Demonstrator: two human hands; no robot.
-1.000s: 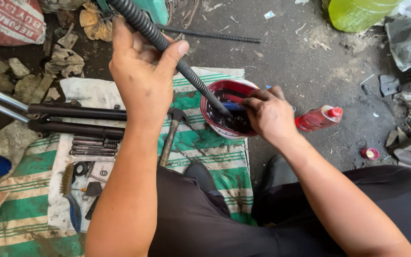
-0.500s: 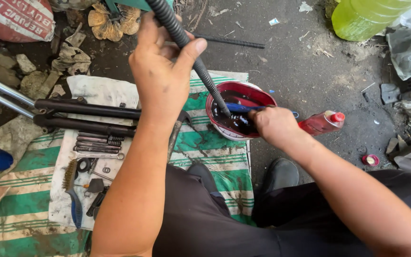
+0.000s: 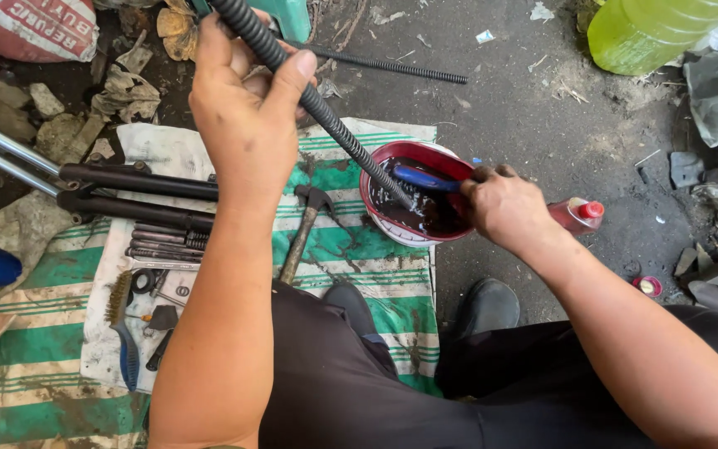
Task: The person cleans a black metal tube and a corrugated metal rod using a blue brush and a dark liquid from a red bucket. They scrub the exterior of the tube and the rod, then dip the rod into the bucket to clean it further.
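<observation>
My left hand (image 3: 247, 116) grips a long black coil spring (image 3: 326, 108) and holds it slanted, with its lower end dipped in a red bowl (image 3: 376, 220) of dark oily liquid. My right hand (image 3: 504, 208) is closed on a blue-handled brush (image 3: 421, 177) that lies across the bowl, its head in the liquid against the spring's lower coils. The bowl rests on a green and white striped cloth (image 3: 367, 283) between my knees.
A hammer (image 3: 302, 229), two black fork tubes (image 3: 139, 193), a wire brush (image 3: 122, 333) and small parts lie on the cloth at left. A second spring (image 3: 392, 65) lies on the concrete behind. A small red-capped bottle (image 3: 579, 214) and a yellow-green jug (image 3: 650, 29) stand at right.
The view has shifted, so hands and bowl sit further right in frame. My left hand still holds the spring in the bowl, and my right hand has slid slightly along the bowl with the brush.
</observation>
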